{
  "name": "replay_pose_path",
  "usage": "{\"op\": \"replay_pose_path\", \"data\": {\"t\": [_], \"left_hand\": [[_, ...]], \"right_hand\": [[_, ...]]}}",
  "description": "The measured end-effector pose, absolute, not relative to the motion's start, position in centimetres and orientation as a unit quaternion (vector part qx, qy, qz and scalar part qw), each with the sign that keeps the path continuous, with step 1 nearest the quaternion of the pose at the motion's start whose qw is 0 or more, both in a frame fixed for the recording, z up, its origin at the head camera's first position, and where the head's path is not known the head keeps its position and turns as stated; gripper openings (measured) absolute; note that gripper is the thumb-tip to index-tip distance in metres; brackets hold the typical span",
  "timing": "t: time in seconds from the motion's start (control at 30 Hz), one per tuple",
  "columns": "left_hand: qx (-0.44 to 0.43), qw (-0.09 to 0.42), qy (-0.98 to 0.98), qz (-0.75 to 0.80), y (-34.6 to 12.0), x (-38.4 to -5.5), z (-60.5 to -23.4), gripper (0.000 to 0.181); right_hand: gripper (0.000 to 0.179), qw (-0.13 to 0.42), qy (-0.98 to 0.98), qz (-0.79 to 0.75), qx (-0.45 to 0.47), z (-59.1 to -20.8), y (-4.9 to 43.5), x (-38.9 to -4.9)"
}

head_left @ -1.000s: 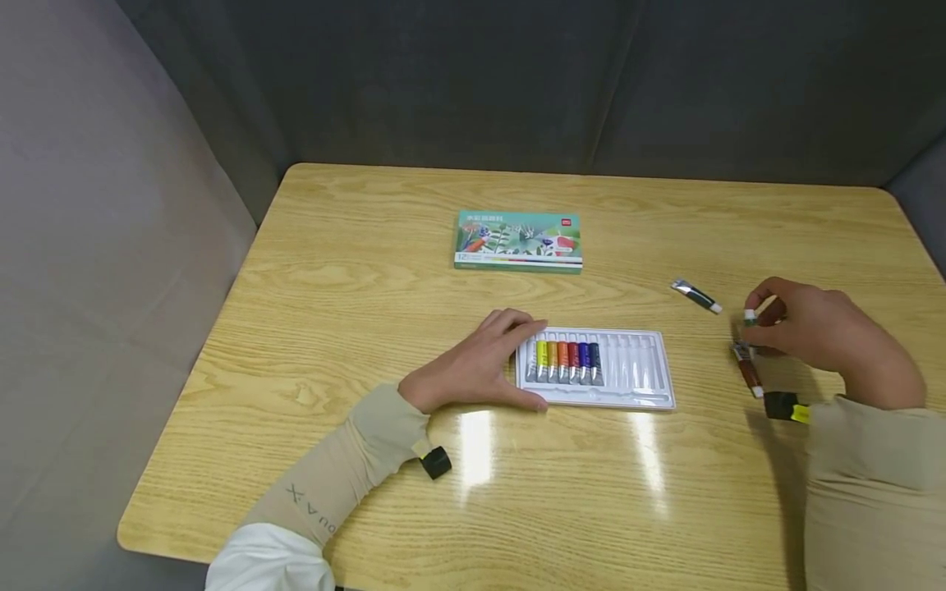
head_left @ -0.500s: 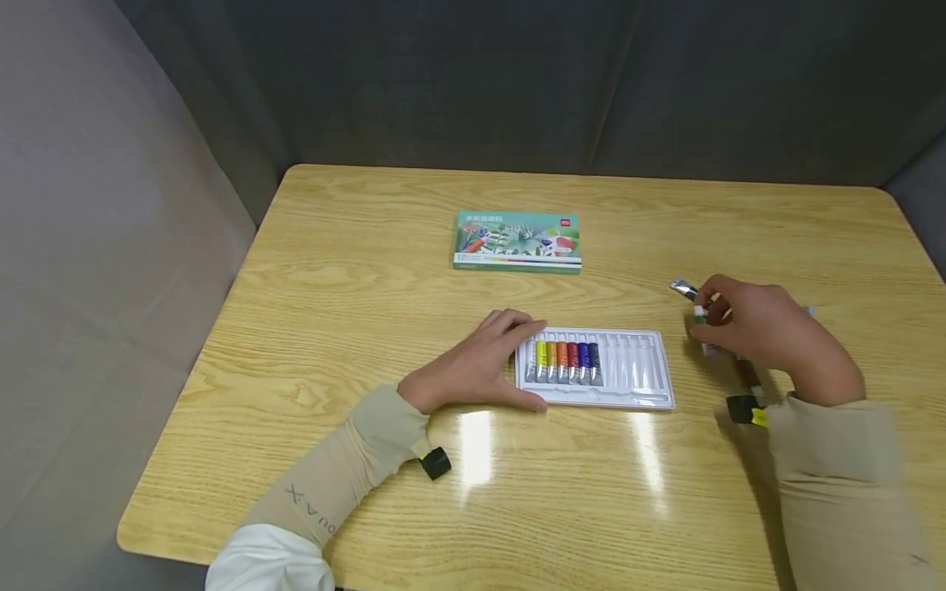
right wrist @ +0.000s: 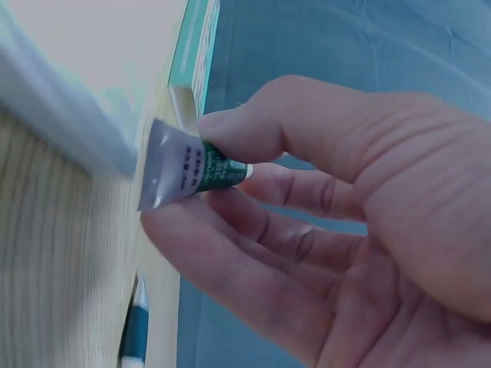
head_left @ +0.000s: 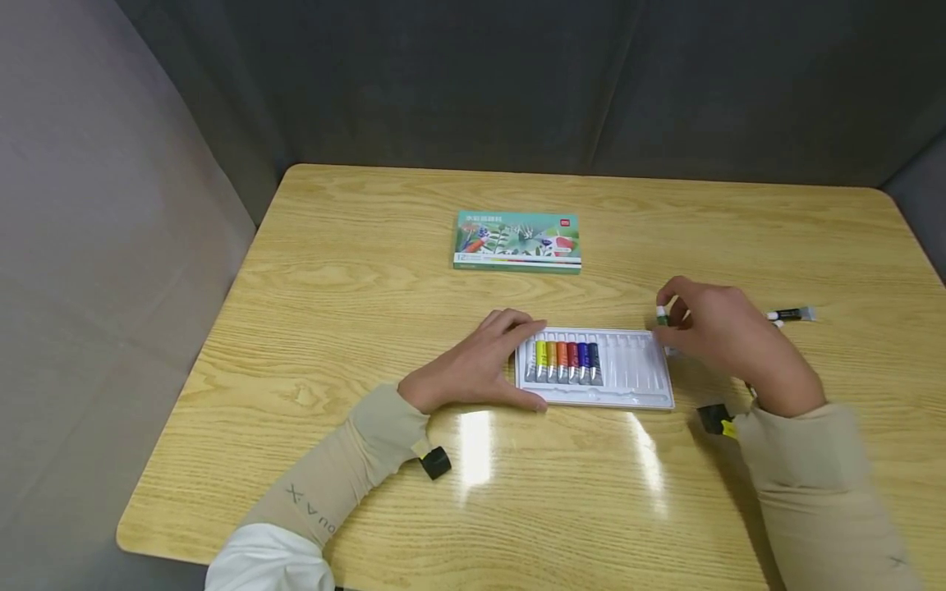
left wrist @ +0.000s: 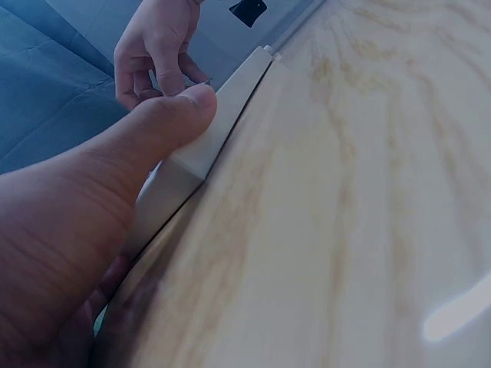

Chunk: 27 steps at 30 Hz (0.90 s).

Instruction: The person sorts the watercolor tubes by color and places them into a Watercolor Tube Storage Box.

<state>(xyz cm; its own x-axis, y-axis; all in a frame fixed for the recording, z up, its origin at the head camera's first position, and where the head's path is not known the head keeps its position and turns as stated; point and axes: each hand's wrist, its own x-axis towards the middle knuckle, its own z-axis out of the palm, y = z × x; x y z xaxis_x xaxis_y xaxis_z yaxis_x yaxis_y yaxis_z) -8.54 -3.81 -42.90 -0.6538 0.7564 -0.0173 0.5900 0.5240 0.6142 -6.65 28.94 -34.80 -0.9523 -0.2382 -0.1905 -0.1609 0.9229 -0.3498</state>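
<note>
While the left hand (head_left: 480, 361) has stayed put, thumb and fingers gripping the left end of the white tray (head_left: 606, 403), the right hand (head_left: 720, 324) has travelled leftward across the desk (head_left: 332, 328) over the last second. It pinches a green tube (right wrist: 184, 170) between thumb and fingers, now just beside the tray's far right corner — whether it touches the rim I cannot tell. A black tube (head_left: 794, 314) lies exposed beyond that wrist. The row of tubes (head_left: 563, 363) in the tray's left half is unchanged, as is the box (head_left: 517, 240) behind. Its lid carries white Chinese characters, a "12" and a red logo too small to read; dark characters, unreadable, mark the green tube's silver end — and an "X" and "A" show on the left sleeve (head_left: 325, 484).
</note>
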Motion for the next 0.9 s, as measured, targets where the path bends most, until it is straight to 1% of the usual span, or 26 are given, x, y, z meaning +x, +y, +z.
{"op": "replay_pose_path", "data": {"t": [0.23,0.47,0.7,0.9], "left_hand": [[0.390,0.139,0.862,0.291,-3.8,-8.5,-43.0,0.113],[0.387,0.138,0.866,0.285,-3.7,-8.5,-43.0,0.114],[0.386,0.142,0.866,0.285,-3.7,-8.5,-42.9,0.114],[0.386,0.145,0.864,0.288,-3.7,-8.5,-42.8,0.113]], "right_hand": [[0.034,0.123,0.972,-0.180,-0.091,-34.7,27.0,-6.4],[0.031,0.130,0.965,-0.210,-0.083,-35.1,25.4,-6.2],[0.035,0.178,0.958,-0.216,-0.065,-35.8,23.7,-6.2],[0.035,0.182,0.958,-0.210,-0.064,-36.2,23.1,-6.1]]}}
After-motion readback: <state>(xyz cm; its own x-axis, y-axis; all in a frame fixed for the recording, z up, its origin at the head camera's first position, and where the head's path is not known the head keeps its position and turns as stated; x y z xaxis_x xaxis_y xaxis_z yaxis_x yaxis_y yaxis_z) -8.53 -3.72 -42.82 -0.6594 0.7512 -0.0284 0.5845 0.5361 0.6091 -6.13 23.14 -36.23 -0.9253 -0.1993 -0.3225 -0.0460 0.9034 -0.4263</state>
